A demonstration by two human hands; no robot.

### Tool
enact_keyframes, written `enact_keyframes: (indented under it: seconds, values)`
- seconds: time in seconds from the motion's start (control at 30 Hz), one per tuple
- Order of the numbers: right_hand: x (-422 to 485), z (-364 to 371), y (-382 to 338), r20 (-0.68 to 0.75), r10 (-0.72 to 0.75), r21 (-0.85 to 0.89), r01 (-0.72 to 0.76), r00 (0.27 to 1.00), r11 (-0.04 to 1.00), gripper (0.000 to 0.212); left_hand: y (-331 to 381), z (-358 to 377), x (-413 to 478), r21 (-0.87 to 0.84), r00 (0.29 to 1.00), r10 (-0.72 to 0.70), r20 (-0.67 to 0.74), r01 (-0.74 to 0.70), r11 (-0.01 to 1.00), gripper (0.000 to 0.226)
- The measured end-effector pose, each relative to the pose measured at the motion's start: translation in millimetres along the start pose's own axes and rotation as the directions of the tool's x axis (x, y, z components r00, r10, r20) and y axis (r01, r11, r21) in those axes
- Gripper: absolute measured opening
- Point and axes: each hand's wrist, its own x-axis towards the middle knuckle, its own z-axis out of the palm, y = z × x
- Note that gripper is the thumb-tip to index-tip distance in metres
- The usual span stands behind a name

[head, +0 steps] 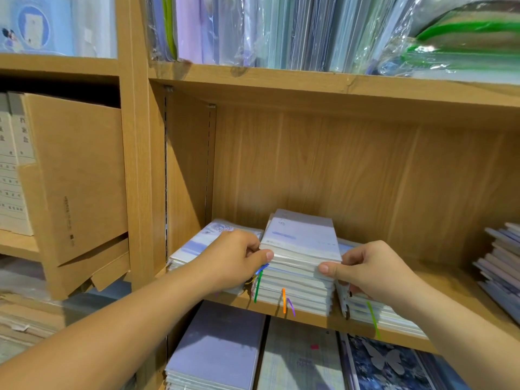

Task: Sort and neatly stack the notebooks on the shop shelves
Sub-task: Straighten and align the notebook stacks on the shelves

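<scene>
A tall stack of pale lilac notebooks [301,243] with coloured ribbon markers stands in the middle of the wooden shelf [304,315]. My left hand [236,260] grips its left side, thumb on the front edge near the top. My right hand [365,271] grips its right side, thumb pressed on the front edge. A lower pile of notebooks [197,246] lies to the left under my left hand. Another low pile [377,316] lies to the right beneath my right hand.
More lilac notebooks [501,266] are stacked at the far right of the same shelf. The shelf below holds purple and blue-patterned notebooks [216,350]. Plastic-wrapped folders [281,29] fill the shelf above. Brown cardboard file boxes [76,178] stand in the left bay.
</scene>
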Motion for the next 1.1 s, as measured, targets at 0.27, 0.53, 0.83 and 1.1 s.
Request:
enact_keyframes:
  seconds: [0.27, 0.53, 0.83, 1.1]
  values:
    - [-4.5, 13.4, -6.3, -0.073, -0.02, -0.156, 0.009, 0.997, 0.988, 0.063, -1.4, 3.2, -3.9, 0.09, 1.0, -0.03, 0.006, 0.029, 0.996, 0.041]
    - [-15.7, 27.6, 6.6, -0.189, -0.078, 0.088, 0.096, 0.979, 0.991, 0.032, -5.4, 10.6, -7.8, -0.04, 0.996, -0.028, -0.084, 0.025, 0.999, 0.041]
    - [-12.3, 18.9, 9.6, -0.162, -0.045, 0.066, 0.057, 0.986, 0.996, 0.071, -5.9, -0.3, -7.4, -0.111, 0.995, 0.011, -0.1, -0.022, 0.994, 0.031]
    - [-7.4, 13.6, 8.3, -0.065, -0.114, -0.001, 0.114, 0.991, 0.993, 0.053, -4.7, 3.6, -11.2, -0.201, 0.995, 0.06, -0.083, -0.076, 0.977, 0.019]
